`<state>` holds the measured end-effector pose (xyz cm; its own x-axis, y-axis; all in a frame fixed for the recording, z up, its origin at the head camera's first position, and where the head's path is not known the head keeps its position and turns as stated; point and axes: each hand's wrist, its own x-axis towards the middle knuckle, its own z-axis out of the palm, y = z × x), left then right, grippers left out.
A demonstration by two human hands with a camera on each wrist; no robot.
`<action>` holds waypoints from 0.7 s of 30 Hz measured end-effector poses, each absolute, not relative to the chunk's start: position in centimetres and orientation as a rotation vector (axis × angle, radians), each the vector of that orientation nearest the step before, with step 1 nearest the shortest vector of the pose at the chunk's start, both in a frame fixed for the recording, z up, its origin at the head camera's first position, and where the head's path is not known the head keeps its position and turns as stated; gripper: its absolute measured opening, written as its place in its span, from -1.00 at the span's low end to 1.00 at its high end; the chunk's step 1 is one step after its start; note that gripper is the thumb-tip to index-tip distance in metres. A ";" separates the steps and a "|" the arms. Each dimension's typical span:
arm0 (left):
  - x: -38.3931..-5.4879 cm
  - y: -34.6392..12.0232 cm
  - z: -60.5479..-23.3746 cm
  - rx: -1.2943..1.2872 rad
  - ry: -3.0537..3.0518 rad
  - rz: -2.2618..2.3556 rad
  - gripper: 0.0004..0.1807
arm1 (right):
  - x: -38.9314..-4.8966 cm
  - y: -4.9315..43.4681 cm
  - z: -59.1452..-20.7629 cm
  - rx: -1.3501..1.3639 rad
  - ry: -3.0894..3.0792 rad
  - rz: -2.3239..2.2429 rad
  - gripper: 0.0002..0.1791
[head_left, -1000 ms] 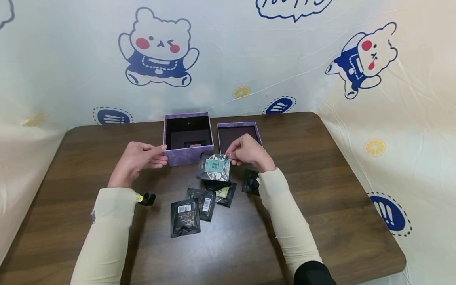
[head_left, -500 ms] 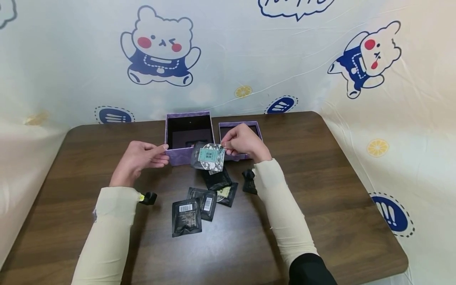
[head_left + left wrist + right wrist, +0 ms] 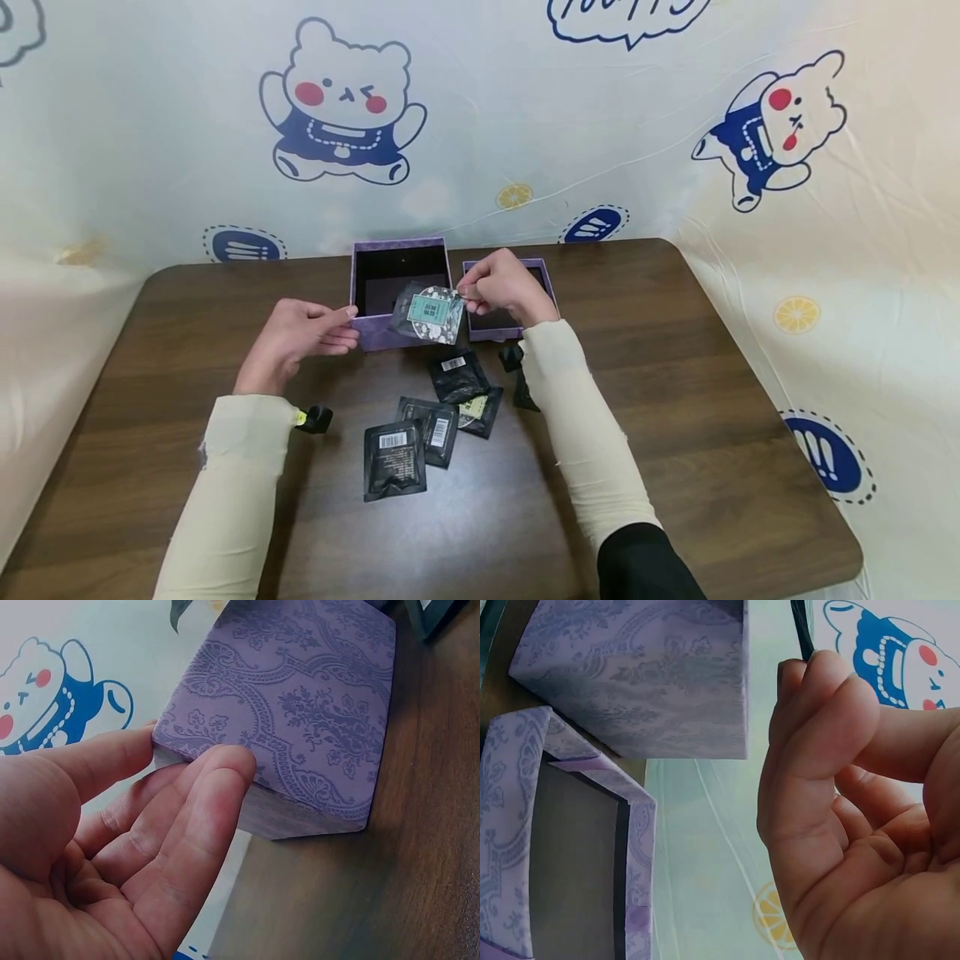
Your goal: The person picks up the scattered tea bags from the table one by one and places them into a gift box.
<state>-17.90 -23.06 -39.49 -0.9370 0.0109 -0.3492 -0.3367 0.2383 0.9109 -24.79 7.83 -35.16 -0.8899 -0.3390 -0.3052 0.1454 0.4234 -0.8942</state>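
An open purple patterned box (image 3: 382, 335) stands on the brown table, and its lid (image 3: 547, 279) lies upturned just right of it. My right hand (image 3: 468, 293) pinches a dark sachet (image 3: 431, 313) with a teal label by its edge and holds it over the box's front right rim. In the right wrist view, the curled fingers (image 3: 817, 712) hang beside the box (image 3: 645, 675) and the lid (image 3: 570, 847). My left hand (image 3: 341, 325) rests straight fingers (image 3: 202, 802) and thumb against the box's (image 3: 300, 712) front left corner.
Several black sachets lie loose in front of the box: one (image 3: 456, 375) near it, two overlapping (image 3: 427, 418), one (image 3: 393, 458) nearest me. A small black packet (image 3: 514, 358) lies by my right forearm. A cartoon-print sheet (image 3: 480, 125) covers the wall behind the table (image 3: 712, 375).
My right hand has lifted the labelled sachet off the pile, up and back to the box's rim. The left hand has stayed at the box's corner.
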 end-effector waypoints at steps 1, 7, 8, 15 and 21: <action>-17.9 -23.0 -39.5 -0.305 2.233 1.753 -0.40 | -24.9 7.8 -35.2 -0.159 2.237 -1.472 -0.92; -17.8 -23.0 -39.6 -0.303 2.219 1.769 -0.38 | -25.9 7.6 -34.8 -0.149 2.250 -1.482 -0.91; -17.9 -23.0 -39.6 -0.302 2.213 1.775 -0.37 | -26.1 7.6 -34.6 -0.147 2.249 -1.484 -0.91; -18.0 -23.2 -39.7 -0.320 2.198 1.781 -0.39 | -27.5 7.0 -33.9 -0.132 2.225 -1.527 -0.85; -18.0 -23.1 -39.7 -0.325 2.174 1.801 -0.40 | -28.5 5.8 -34.1 -0.120 2.250 -1.589 -0.80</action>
<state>-17.98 -23.14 -39.69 -0.9298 0.0161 -0.3678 -0.3584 0.1891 0.9142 -28.49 5.85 -34.05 -0.9234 -0.2845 -0.2577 0.1477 0.3564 -0.9226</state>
